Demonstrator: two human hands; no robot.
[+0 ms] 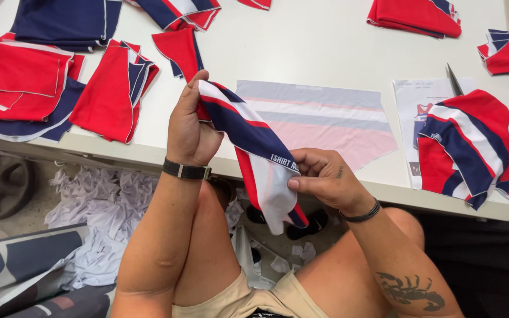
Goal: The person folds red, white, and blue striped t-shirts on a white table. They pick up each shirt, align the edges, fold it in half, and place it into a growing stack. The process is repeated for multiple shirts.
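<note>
While both hands pinch it, left hand (188, 132) high and right hand (324, 176) low, the striped cloth strip (248, 138) hangs past the table's (325, 53) front edge.

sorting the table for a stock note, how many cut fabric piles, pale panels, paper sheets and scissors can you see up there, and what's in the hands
Cut fabric piles on the table: 9
Pale printed panel: 1
Paper sheet: 1
Scissors: 1
Striped piece held by left hand and right hand: 1
Total: 13

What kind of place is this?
Probably a garment-making workshop: cut red and navy fabric panels piled on a white table, scissors on a printed sheet, paper scraps on the floor.
</note>
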